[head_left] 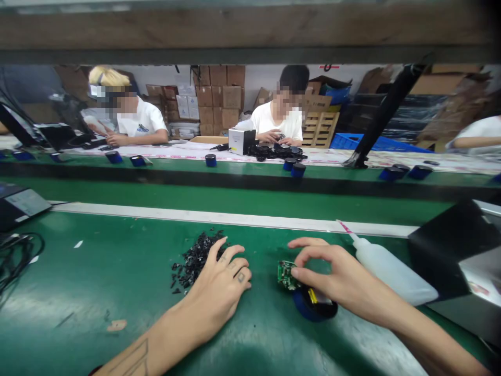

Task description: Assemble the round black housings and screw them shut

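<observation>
Green circuit board, just right of centre in the frame, is pinched between thumb and finger of the right hand, tilted over the upper-left rim of a blue cup. The cup lies directly below that hand, a yellow-taped cell showing at its top. Nearer the middle, the left hand is palm down with loosely bent fingers, at the right edge of a pile of black bits; whether it grips one, I cannot tell. Green bench shows between the hands. A bottle slants from upper left to lower right just beside the right forearm, by a black box; a white strip runs beyond.
</observation>
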The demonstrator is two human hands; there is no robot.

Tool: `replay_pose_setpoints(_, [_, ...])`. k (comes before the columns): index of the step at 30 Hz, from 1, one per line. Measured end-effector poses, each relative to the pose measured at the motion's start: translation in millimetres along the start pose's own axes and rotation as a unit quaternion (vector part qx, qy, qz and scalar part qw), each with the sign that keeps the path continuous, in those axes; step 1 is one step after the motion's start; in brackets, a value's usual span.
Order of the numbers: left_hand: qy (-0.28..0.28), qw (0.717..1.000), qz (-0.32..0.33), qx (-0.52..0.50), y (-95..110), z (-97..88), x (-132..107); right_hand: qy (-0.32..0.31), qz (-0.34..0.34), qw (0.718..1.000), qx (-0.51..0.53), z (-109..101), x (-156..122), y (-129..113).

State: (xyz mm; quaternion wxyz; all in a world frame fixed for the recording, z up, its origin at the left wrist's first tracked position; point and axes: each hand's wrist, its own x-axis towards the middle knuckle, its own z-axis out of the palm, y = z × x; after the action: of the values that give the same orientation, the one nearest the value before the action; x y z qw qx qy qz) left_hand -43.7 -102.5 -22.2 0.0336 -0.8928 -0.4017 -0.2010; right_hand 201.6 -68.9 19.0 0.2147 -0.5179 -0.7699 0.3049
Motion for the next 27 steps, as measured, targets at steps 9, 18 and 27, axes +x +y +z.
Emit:
replay_pose_setpoints(9, [0.009, 0.785, -0.324, -0.528, 36.0, -9.3, 54.0, 0.014, -0.009, 0.995, 0.100, -19.9, -20.1, 17.9])
replay_pose_setpoints(18, [-0.006, 0.649, -0.387, -0.655, 41.7, 12.4, 56.6, 0.195, -0.285, 0.938, -0.005, -6.8, -36.8, 25.0])
replay_pose_setpoints(27, [-0.027, 0.674, -0.366, -0.641, 38.6, 21.4, 44.5, 0.170, -0.130, 0.976, -0.026, -13.7, -38.0, 30.4])
